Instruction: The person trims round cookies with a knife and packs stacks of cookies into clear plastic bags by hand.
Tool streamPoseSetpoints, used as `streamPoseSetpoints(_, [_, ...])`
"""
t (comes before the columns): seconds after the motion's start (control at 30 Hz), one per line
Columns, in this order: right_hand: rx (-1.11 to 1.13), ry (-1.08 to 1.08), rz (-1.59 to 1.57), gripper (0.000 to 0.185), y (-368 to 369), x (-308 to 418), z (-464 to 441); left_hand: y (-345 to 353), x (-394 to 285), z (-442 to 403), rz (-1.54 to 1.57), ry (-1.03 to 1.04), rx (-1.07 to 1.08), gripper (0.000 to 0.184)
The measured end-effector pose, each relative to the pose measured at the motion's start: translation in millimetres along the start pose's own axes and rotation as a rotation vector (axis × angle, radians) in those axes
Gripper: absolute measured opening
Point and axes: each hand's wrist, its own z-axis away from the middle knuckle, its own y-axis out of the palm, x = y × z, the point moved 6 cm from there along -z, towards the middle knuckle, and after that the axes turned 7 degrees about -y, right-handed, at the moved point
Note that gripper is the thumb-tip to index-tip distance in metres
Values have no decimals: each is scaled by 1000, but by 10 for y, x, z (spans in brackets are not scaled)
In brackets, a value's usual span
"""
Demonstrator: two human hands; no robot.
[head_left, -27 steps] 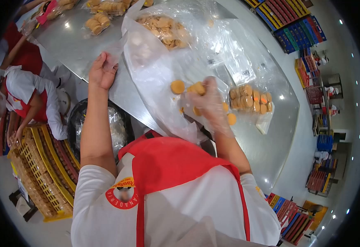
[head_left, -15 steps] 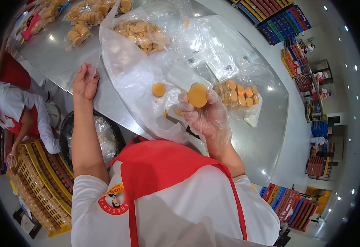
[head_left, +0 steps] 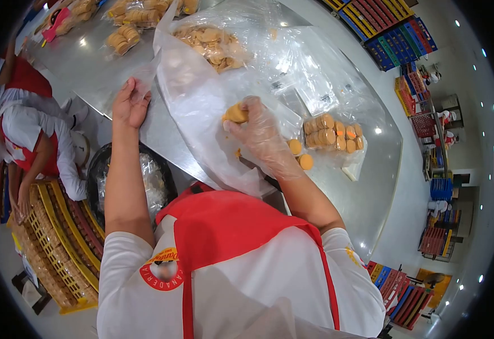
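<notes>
Cookies point(head_left: 235, 113) sit in the right hand point(head_left: 260, 138), its gloved fingers and thumb curved closed around them, probably cupped that way so none slips; their number is hidden. The left hand point(head_left: 130, 110) is bare, its fingers half curled and partly open near clear film point(head_left: 144, 76); whether it is pinched, I cannot tell. The glove likely guards the food from skin. Under the right hand, a plastic sheet point(head_left: 193, 121) seems laid to catch crumbs. Beside that wrist are loose cookies point(head_left: 305, 162), then wrapped packs point(head_left: 327, 135) grouped together, likely for order. Farther up is a heap of cookies point(head_left: 216, 46) in plastic. All this rests on a shiny metal table point(head_left: 365, 198). Beyond are a black-lined bin point(head_left: 95, 175), a co-worker point(head_left: 49, 127) bent by a yellow crate point(head_left: 52, 226), and stacks of coloured trays point(head_left: 402, 48).
</notes>
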Motion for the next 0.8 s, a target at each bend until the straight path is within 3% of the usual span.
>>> streamPoseSetpoints(0.07, [66, -149, 192, 39, 142, 14, -19, 35, 9, 21, -10, 9, -3, 11])
streamPoseSetpoints(0.47, [99, -72, -56, 37, 246, -130, 52, 32, 18, 5, -27, -3, 2, 12])
streamPoseSetpoints(0.8, [155, -158, 218, 48, 208, 10, 0, -13, 32, -29, -13, -18, 10, 13])
